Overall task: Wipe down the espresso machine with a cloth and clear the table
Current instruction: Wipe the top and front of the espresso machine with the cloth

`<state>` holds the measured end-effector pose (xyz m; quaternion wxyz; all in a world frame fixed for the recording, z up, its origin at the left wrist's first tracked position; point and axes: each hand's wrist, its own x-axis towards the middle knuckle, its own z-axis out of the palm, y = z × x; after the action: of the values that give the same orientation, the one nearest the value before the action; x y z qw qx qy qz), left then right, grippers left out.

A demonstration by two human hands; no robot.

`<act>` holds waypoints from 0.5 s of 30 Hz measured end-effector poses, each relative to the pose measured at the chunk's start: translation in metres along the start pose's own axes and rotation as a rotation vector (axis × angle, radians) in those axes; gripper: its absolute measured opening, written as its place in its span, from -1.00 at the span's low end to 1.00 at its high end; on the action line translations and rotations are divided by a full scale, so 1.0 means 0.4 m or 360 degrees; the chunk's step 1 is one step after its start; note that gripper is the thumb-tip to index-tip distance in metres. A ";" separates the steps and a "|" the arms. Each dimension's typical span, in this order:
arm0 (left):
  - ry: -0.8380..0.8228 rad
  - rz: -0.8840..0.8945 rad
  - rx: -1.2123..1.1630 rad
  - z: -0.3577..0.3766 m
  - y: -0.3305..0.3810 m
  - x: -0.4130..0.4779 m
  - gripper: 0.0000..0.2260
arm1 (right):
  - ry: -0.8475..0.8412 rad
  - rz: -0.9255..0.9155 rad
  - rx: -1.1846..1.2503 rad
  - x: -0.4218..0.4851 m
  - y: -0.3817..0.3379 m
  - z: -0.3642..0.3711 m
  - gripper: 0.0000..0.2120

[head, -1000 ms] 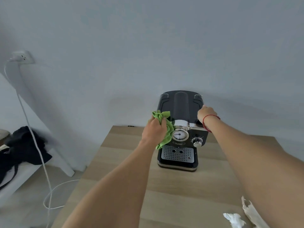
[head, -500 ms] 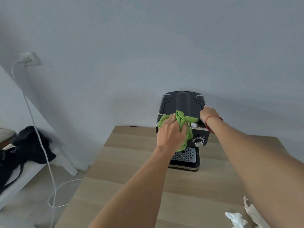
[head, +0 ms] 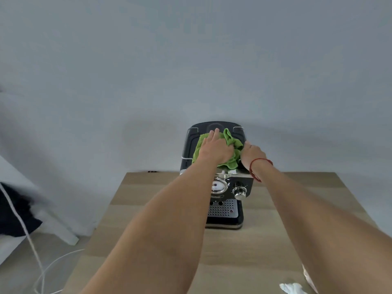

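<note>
Since the earlier frames, the left hand [head: 214, 150] and its green cloth [head: 228, 141] are shifting from the machine's front up onto its lid.

Left hand is lying flat, fingers spread, pressing the crumpled, nubbly cloth onto the glossy black top of the espresso machine [head: 224, 187]; right hand [head: 251, 154] is bracing the top right edge, fingers curled over it and partly hidden. Machine is standing at the far side of the pale wood-grain counter [head: 148, 209]; chrome gauge, knob and perforated drip grate are facing the person. Risk, as judged: a hard push could be sliding the machine backward, or a loose cloth fold snagging. White crumpled scraps [head: 291, 288] are awaiting clearing at the near edge.
</note>
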<state>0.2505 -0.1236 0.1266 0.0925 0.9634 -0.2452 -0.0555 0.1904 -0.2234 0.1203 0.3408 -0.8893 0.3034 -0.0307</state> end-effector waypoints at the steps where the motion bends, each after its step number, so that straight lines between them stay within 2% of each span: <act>1: 0.0012 -0.0011 0.0001 -0.003 0.003 0.020 -0.51 | 0.0008 0.0005 0.0021 0.007 0.002 0.005 -0.54; 6: 0.0057 -0.0053 -0.0044 -0.007 0.016 0.060 -0.49 | 0.0040 0.0081 0.0109 0.026 0.005 0.009 -0.49; 10: 0.0033 -0.0060 -0.0084 0.005 0.031 -0.007 -0.49 | 0.0010 0.0147 0.0224 -0.001 0.004 -0.009 -0.48; 13: -0.0030 -0.0098 -0.0302 0.000 0.046 -0.095 -0.40 | -0.0122 0.0084 0.0449 -0.027 0.009 -0.023 -0.47; 15: -0.0116 -0.0154 -0.0546 -0.020 0.054 -0.146 -0.45 | -0.0146 0.0081 0.0636 -0.061 0.010 -0.014 -0.44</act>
<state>0.1908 -0.1127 0.1424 0.2437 0.9415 -0.1887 -0.1360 0.1672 -0.2151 0.1257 0.5247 -0.7964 0.2979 -0.0411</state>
